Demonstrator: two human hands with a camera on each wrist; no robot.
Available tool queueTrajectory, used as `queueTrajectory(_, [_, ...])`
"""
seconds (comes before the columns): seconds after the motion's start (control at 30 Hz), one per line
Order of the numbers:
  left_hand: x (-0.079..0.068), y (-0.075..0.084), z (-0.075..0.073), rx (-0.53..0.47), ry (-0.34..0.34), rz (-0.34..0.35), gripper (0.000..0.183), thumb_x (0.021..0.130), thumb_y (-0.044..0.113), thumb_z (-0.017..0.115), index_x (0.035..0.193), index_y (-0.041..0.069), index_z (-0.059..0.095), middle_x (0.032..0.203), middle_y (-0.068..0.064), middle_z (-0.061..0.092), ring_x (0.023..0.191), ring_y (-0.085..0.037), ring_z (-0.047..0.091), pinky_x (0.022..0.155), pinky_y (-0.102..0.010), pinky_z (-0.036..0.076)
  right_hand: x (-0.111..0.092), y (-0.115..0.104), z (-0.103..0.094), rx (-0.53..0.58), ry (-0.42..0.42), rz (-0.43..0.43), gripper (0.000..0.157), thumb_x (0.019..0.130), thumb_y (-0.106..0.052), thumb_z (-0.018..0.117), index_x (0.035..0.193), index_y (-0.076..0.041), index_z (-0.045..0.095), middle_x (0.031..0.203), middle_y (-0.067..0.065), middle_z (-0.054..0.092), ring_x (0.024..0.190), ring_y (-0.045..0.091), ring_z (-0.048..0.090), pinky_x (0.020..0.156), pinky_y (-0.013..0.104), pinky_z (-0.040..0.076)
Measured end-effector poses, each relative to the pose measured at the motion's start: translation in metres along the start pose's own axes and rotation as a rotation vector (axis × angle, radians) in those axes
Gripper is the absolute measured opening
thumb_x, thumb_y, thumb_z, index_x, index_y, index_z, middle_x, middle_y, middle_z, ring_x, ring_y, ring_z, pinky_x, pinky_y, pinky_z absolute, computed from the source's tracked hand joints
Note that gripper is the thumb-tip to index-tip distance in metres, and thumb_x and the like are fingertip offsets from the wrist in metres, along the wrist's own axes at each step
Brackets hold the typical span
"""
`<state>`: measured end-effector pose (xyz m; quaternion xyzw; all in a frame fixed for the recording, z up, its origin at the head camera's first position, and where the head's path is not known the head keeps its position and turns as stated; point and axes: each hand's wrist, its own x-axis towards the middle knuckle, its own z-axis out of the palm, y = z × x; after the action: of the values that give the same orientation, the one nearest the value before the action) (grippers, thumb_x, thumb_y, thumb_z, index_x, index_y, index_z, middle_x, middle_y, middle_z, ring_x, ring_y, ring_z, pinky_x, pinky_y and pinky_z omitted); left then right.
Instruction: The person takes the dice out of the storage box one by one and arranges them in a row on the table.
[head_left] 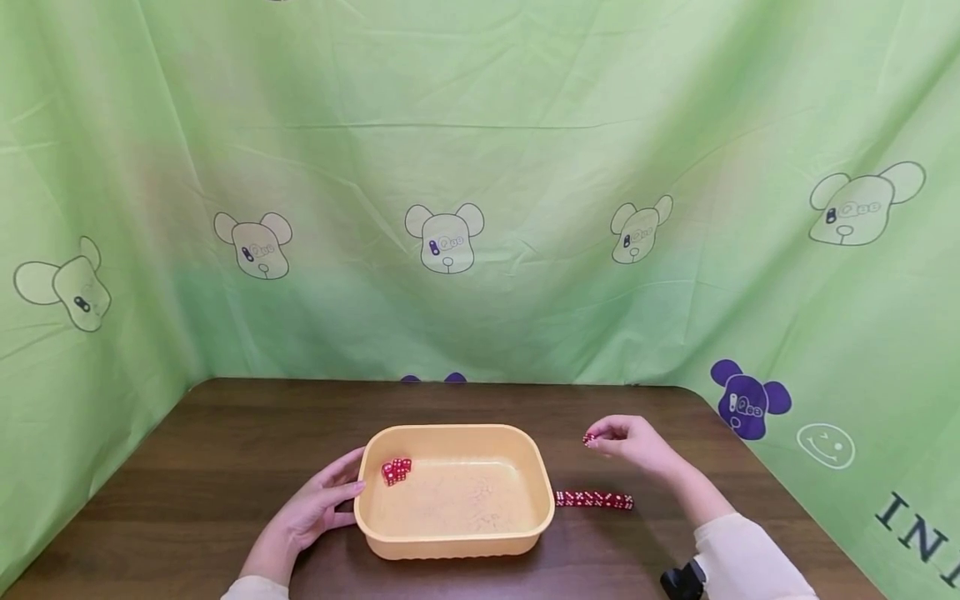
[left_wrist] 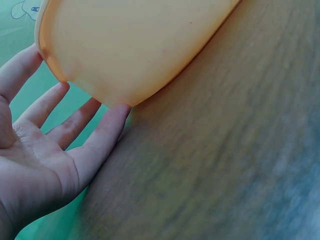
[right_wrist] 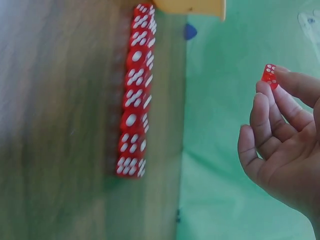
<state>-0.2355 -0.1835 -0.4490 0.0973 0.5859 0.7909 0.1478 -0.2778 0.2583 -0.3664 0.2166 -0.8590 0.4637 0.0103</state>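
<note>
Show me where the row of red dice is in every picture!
Head: the row of red dice lies low, right of centre, beside the orange tray.
Left wrist: not in it.
Right wrist: runs down from the top, left of centre.
Shared landmark: the orange tray, at the top of both wrist pictures.

open air lies above the tray (head_left: 453, 546); its raised walls bar low sideways passage from the dice row (head_left: 594, 499).

On the worktop (head_left: 247, 433), dice (head_left: 397, 472) are grouped at left inside a tub (head_left: 453, 547); a dice row (head_left: 595, 500) is laid to its right.
</note>
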Motion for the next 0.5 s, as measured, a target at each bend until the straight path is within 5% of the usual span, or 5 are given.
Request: queueTrajectory(0.5, [0.000,0.000,0.000,0.003,0.012,-0.005,0.063,0.083,0.005,0.053,0.136,0.004,0.019,0.135,-0.023,0.020,0.103,-0.025,0.046,0.076,-0.044,0.043,-0.041,0.046,-0.019,0.051,0.002,0.139,0.027,0.079,-0.004,0.059,0.092,0.018,0.052,0.078,0.018,0.059,0.059,0.016,0.053,0.054,0.028,0.045])
